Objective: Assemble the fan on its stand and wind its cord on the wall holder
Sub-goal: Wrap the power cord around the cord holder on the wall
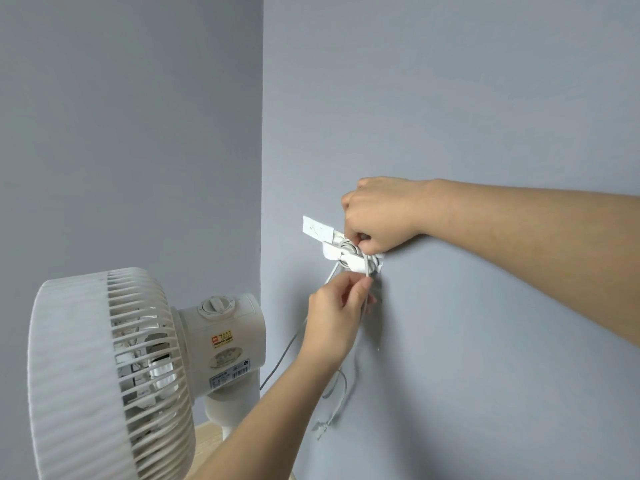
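The white cord (366, 271) is looped round the wall holder (341, 254) on the gray wall. The right hand (377, 216) curls its fingers on the loops. The left hand (336, 320) pinches the cord just below (the fan (114, 368) stands nearby, to the left).

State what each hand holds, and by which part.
The left hand pinches the cord just below the wall holder, on the loose stretch. The right hand grips the turns of cord already wound on the holder.

The fan (114, 372) crowds the left; bare wall (450, 98) lies open above the holder (349, 254).
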